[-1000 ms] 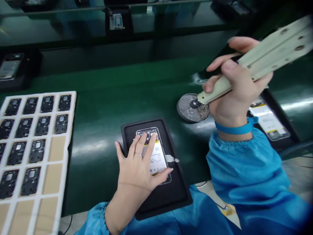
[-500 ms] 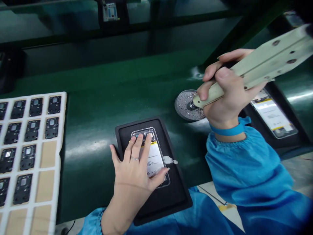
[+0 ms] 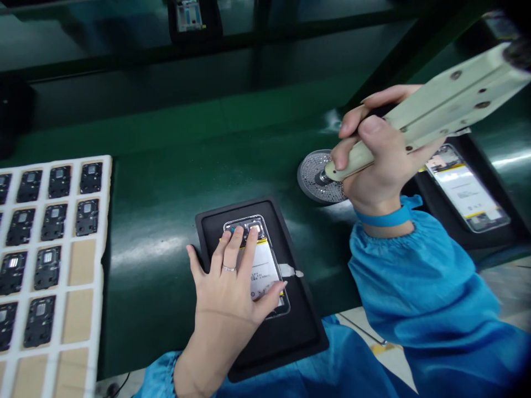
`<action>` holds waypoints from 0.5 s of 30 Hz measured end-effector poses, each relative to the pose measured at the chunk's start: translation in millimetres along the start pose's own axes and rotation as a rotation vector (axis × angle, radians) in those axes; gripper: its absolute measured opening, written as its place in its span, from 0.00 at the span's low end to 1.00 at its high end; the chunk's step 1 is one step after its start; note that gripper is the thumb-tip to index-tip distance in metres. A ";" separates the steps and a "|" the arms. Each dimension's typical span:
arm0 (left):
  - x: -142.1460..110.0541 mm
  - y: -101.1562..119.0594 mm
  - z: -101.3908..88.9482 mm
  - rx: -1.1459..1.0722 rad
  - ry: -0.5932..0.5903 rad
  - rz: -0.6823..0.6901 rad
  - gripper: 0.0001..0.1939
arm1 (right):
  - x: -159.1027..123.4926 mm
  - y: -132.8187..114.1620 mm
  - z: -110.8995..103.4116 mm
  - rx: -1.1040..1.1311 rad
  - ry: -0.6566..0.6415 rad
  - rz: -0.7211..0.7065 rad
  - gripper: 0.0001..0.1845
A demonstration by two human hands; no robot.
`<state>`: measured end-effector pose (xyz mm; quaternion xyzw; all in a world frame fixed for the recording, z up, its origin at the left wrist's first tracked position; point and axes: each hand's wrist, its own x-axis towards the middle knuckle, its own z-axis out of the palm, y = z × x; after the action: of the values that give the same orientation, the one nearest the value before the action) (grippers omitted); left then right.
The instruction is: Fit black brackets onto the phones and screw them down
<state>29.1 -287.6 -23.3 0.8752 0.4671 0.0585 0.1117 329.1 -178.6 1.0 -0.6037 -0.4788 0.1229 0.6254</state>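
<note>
My left hand (image 3: 234,287) lies flat with fingers spread on an opened phone (image 3: 265,268) that rests in a black holder tray (image 3: 290,331) on the green belt. Two fingertips press near the phone's top edge. My right hand (image 3: 375,160) is wrapped round a cream-coloured electric screwdriver (image 3: 448,105), held at a slant. The tool's tip sits in a round metal dish of small screws (image 3: 317,177) just behind the black tray.
A white foam tray (image 3: 62,249) holding several small black parts lies at the left. A second phone (image 3: 467,188) in a black tray sits at the right behind my right arm. Another fixture (image 3: 188,16) stands across the belt.
The view shifted slightly to the right. My right hand with the screwdriver edged lower over the screw dish. My left hand stayed on the phone.
</note>
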 end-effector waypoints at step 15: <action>-0.3 0.6 2.7 -0.045 0.033 -0.021 0.45 | -1.6 13.1 -6.3 -0.177 -0.057 0.067 0.24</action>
<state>30.0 -288.5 -25.8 0.8663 0.4767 0.0821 0.1245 338.6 -180.7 -10.0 -0.6686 -0.4851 0.1181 0.5511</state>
